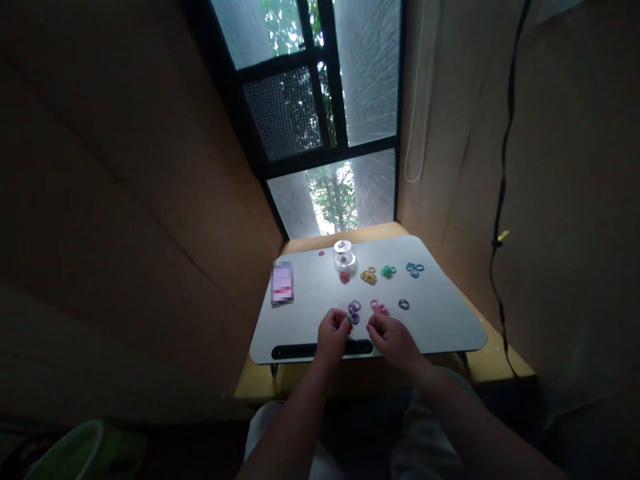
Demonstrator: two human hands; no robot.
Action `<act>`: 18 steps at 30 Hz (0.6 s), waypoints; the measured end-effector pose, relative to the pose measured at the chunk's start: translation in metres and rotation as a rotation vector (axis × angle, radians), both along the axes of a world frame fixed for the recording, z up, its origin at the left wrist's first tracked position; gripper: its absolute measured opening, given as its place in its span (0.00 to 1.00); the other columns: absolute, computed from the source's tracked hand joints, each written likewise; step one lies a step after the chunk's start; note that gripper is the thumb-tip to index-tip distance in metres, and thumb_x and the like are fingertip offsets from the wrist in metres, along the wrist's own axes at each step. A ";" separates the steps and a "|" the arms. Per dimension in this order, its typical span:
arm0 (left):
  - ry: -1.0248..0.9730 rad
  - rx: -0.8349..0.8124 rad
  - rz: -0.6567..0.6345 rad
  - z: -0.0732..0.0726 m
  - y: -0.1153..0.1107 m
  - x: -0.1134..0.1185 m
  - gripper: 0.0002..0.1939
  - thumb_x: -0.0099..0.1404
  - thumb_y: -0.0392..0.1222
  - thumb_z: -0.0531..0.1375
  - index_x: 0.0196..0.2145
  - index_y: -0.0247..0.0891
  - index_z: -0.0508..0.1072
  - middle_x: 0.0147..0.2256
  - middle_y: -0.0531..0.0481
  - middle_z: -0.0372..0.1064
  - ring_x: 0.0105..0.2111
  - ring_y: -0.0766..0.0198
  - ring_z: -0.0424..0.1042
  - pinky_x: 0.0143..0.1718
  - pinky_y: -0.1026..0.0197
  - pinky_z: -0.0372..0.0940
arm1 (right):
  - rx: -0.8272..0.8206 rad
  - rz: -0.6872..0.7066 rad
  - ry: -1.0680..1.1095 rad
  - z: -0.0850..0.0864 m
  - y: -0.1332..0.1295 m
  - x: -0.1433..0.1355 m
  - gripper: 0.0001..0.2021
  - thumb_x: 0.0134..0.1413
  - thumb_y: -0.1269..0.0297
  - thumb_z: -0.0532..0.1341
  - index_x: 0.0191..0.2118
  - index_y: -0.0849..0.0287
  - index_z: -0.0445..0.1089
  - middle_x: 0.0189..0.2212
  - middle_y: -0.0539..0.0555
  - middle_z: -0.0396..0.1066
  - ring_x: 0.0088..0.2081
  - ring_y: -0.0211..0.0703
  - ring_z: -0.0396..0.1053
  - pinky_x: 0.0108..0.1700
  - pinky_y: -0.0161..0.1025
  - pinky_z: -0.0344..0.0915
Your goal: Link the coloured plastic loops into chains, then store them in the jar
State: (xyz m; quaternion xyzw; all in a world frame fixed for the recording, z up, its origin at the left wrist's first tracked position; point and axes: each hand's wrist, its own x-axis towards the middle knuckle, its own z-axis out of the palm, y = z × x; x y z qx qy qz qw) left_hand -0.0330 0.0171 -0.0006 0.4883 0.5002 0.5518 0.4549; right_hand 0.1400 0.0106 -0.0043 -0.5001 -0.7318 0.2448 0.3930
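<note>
My left hand (pixel 334 335) is closed in a pinch, with a bit of a green hair tie (pixel 350 319) showing at the fingertips. Right beside it lie purple hair ties (pixel 355 307). The fingers of my right hand (pixel 393 339) are curled together just below a cluster of pink hair ties (pixel 381 309); whatever may be in them is hidden. Farther back on the white lap table (pixel 310 313) sit small piles of red (pixel 345 277), yellow (pixel 369 275), green (pixel 387 271) and blue hair ties (pixel 414 269). A dark hair tie (pixel 404 304) lies alone to the right.
A clear round container (pixel 345 257) stands at the back of the table, near a single reddish ring (pixel 321 253). On the left is a blurred-out flat pink object (pixel 283 283). A black slot (pixel 295 351) runs along the front edge. A dark cable (pixel 501 180) hangs at right.
</note>
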 end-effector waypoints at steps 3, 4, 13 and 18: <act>0.023 0.002 0.009 0.002 -0.001 0.000 0.13 0.55 0.47 0.65 0.26 0.36 0.68 0.22 0.55 0.68 0.23 0.68 0.66 0.27 0.66 0.61 | -0.019 0.003 0.006 0.001 -0.001 0.000 0.07 0.57 0.64 0.56 0.28 0.55 0.64 0.22 0.47 0.66 0.26 0.39 0.64 0.30 0.34 0.56; 0.037 -0.001 0.014 0.002 -0.002 0.001 0.12 0.55 0.46 0.65 0.25 0.36 0.68 0.22 0.54 0.68 0.23 0.68 0.66 0.27 0.66 0.61 | -0.025 0.001 0.009 0.002 -0.001 0.000 0.07 0.57 0.64 0.56 0.28 0.55 0.64 0.22 0.47 0.66 0.26 0.39 0.64 0.30 0.34 0.56; 0.141 -0.069 -0.078 0.017 0.016 0.002 0.16 0.55 0.50 0.67 0.28 0.36 0.67 0.24 0.52 0.71 0.22 0.68 0.68 0.25 0.67 0.63 | -0.045 0.023 0.037 0.007 0.004 0.003 0.07 0.57 0.64 0.56 0.28 0.55 0.65 0.23 0.48 0.68 0.27 0.39 0.65 0.31 0.35 0.56; 0.405 0.030 -0.175 0.045 0.062 0.031 0.11 0.57 0.46 0.65 0.29 0.36 0.70 0.23 0.53 0.71 0.22 0.68 0.69 0.24 0.67 0.63 | -0.047 0.046 0.011 0.003 0.008 0.004 0.08 0.58 0.63 0.54 0.28 0.55 0.64 0.23 0.48 0.68 0.27 0.41 0.66 0.31 0.36 0.55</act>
